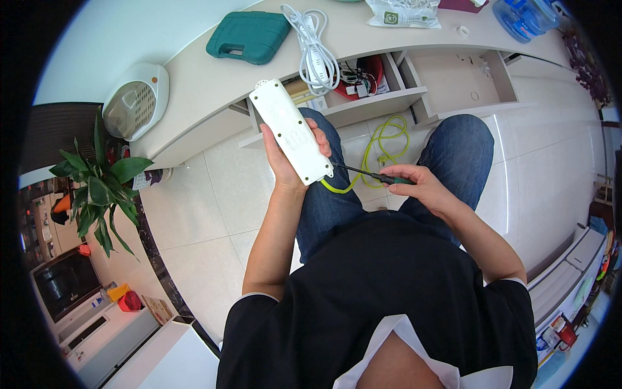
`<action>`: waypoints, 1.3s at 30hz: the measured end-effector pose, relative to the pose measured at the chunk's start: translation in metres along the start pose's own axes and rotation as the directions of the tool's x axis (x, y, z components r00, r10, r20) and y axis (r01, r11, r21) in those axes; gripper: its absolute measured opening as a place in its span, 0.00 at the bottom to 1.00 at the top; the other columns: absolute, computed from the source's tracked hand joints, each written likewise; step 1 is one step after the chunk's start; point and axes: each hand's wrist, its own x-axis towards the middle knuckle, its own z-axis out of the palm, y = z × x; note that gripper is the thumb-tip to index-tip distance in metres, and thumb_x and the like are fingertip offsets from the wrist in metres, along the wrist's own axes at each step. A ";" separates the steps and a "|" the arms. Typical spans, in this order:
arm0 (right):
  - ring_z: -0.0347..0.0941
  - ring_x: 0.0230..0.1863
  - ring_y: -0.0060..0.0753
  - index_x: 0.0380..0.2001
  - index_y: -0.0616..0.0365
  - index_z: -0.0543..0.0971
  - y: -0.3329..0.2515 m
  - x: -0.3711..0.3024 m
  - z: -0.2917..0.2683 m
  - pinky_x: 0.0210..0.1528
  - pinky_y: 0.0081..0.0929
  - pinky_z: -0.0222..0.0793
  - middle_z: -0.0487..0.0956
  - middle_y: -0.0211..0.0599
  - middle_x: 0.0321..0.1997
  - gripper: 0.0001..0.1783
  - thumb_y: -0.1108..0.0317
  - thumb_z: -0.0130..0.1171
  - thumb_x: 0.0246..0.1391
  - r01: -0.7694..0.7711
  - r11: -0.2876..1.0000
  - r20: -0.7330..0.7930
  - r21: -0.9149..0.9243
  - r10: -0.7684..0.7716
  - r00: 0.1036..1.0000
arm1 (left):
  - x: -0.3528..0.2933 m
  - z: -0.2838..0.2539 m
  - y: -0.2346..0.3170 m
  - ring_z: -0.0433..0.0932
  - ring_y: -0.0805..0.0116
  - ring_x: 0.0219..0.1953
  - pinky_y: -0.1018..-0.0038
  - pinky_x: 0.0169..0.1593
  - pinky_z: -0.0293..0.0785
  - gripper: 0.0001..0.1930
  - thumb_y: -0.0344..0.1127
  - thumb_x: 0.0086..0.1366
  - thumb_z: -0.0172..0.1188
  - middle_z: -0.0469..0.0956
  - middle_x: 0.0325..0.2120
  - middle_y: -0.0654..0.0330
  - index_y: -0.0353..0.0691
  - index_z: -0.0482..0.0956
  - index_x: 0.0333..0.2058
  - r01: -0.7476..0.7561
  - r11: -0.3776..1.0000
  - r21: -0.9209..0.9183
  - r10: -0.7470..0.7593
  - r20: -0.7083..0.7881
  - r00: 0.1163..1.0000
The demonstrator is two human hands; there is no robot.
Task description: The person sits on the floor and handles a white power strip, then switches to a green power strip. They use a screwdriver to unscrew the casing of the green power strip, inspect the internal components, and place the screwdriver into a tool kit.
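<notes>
My left hand (284, 161) is wrapped round a white power strip (291, 131), held tilted above my left knee with its screw-dotted back facing up. A yellow-green cord (340, 190) leaves its near end and loops down to the floor between my legs. In my right hand (418, 187) is a screwdriver (396, 181) with a dark green and black handle. Its black shaft points left, and the tip is close to the strip's near right corner; whether it touches the strip I cannot tell.
Ahead runs a long pale desk (214, 78) with a green tool case (249, 37), a coiled white extension cord (315, 55) and a plastic bag (404, 13). Two drawers stand pulled out, one holding a red bowl (378, 70) of cables. A potted plant (100, 188) is at left.
</notes>
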 end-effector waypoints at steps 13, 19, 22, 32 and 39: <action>0.70 0.44 0.22 0.44 0.57 0.77 -0.005 -0.003 0.004 0.49 0.22 0.64 0.76 0.29 0.41 0.18 0.75 0.59 0.46 0.173 0.960 -0.051 -0.220 -0.188 0.981 | 0.000 0.001 0.000 0.68 0.63 0.19 0.70 0.24 0.65 0.42 0.73 0.58 0.27 0.70 0.21 0.51 0.33 0.68 0.36 0.005 1.000 0.022 -0.004 -0.007 1.000; 0.70 0.43 0.29 0.42 0.56 0.77 -0.006 -0.003 0.007 0.49 0.25 0.63 0.76 0.33 0.39 0.17 0.77 0.60 0.45 0.295 0.863 -0.083 -0.410 -0.357 0.930 | -0.001 0.003 0.001 0.69 0.62 0.19 0.70 0.24 0.66 0.42 0.73 0.58 0.27 0.71 0.21 0.51 0.33 0.68 0.36 0.005 1.000 0.018 -0.004 -0.011 1.000; 0.69 0.43 0.35 0.40 0.54 0.77 -0.007 -0.004 0.009 0.49 0.28 0.62 0.75 0.35 0.36 0.17 0.77 0.60 0.43 0.309 0.784 -0.097 -0.538 -0.422 0.902 | 0.000 -0.002 -0.001 0.69 0.62 0.19 0.70 0.24 0.66 0.42 0.73 0.58 0.27 0.71 0.21 0.51 0.33 0.68 0.36 -0.003 1.000 0.028 0.003 0.006 1.000; 0.67 0.43 0.37 0.39 0.52 0.78 -0.008 -0.009 0.013 0.47 0.29 0.62 0.74 0.35 0.36 0.16 0.78 0.59 0.43 0.356 0.637 -0.090 -0.684 -0.558 0.825 | 0.000 -0.001 0.000 0.69 0.62 0.19 0.71 0.23 0.66 0.42 0.73 0.58 0.28 0.71 0.21 0.51 0.33 0.68 0.36 0.005 1.000 0.001 -0.005 0.003 1.000; 0.68 0.43 0.32 0.41 0.53 0.78 -0.004 -0.007 0.013 0.48 0.25 0.62 0.75 0.33 0.38 0.16 0.76 0.59 0.45 0.414 0.675 -0.056 -0.610 -0.559 0.827 | 0.000 0.001 0.000 0.68 0.62 0.19 0.70 0.24 0.66 0.42 0.73 0.58 0.27 0.71 0.21 0.51 0.33 0.68 0.36 0.013 1.000 -0.002 -0.013 -0.006 1.000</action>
